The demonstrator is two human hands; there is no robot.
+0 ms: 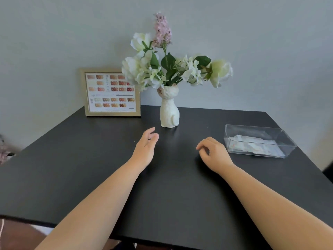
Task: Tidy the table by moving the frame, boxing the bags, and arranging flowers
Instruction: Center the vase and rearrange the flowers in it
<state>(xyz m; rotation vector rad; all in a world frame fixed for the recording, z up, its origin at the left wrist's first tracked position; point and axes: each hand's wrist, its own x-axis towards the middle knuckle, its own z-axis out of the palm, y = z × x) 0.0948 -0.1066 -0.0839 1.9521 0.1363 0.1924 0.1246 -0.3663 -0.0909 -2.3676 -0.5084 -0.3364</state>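
Observation:
A gold picture frame [111, 92] stands upright at the back left of the black table [90, 150], against the wall. A white cat-shaped vase [169, 112] at the back centre holds white and pink flowers [171, 65]. At the right lies a clear plastic box [259, 140] with small clear bags [255, 143] inside it. My left hand [146, 148] hovers just in front of the vase, fingers loosely apart, holding nothing. My right hand [214, 154] rests left of the box, fingers curled loosely, holding nothing.
A grey wall runs right behind the table. The table's near edge crosses the bottom of the view and its right edge falls away past the box. Something pinkish lies off the table at the far left [5, 152].

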